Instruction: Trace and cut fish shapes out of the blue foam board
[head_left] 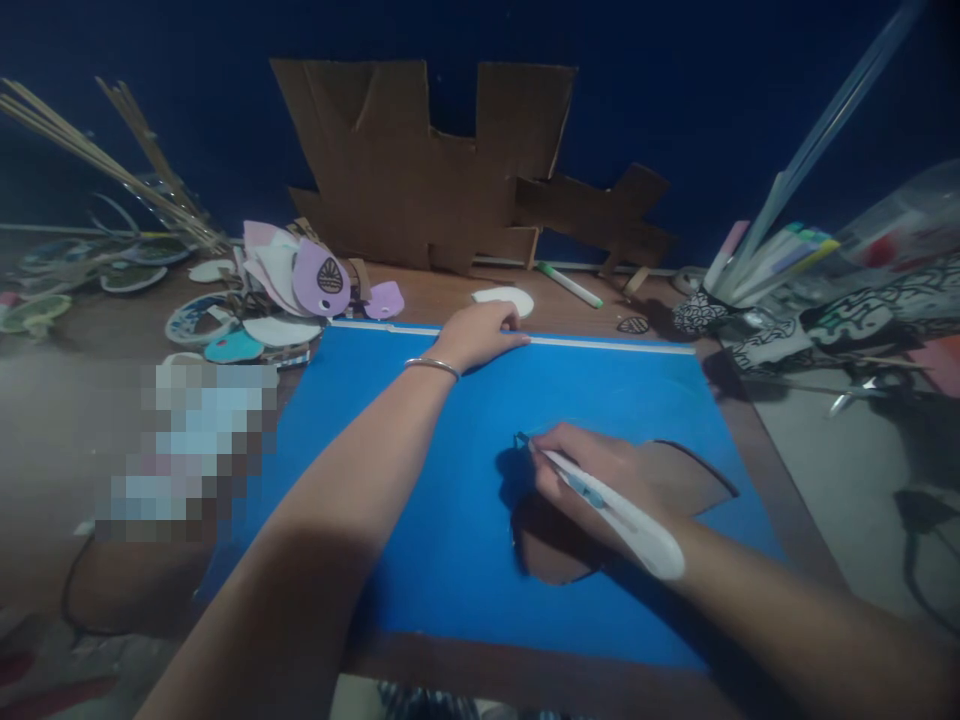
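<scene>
A bright blue sheet (420,560) with a pale strip along its far edge lies in front of me. My left hand (476,335) rests on that far edge, palm down, holding nothing, its fingers loosely bent. In my right hand (577,465) is a white craft knife (637,530) with a blue slider, gripped like a pen. Its dark tip touches or nearly touches the middle of the sheet. Brown areas with dark curved edges, one below (555,545) and one to the right (690,475) of my right hand, look like openings cut in the sheet.
Brown cardboard (397,150) leans on the dark blue wall. Purple and white cut shapes (322,280) stand back left, near thin sticks (150,190). A green-capped marker (570,285) lies behind the sheet. Markers in a patterned holder (701,310) and scissors (870,385) are on the right.
</scene>
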